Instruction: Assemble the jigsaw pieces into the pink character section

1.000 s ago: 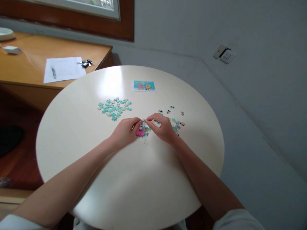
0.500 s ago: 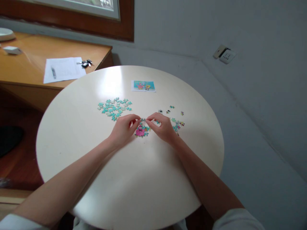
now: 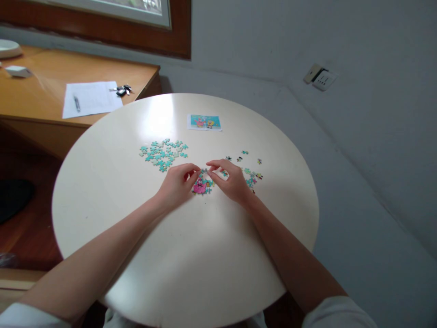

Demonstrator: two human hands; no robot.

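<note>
My left hand pinches a small puzzle piece between thumb and index finger, just above the partly joined puzzle. That puzzle shows a pink cartoon figure on teal and lies flat on the table. Opposite, my right hand holds its index finger raised apart from the thumb, the thumb tip close to the same piece. Whether the thumb touches it is too small to tell. Some loose pieces are partly hidden behind my right hand.
On the round white table, many teal pieces lie left of my hands and mixed loose pieces lie right. A picture card is farther back. A wooden desk holds paper and keys.
My right index finger has lifted away from the thumb, widening the gap at the piece. My left hand has stayed in place with its pinch.
</note>
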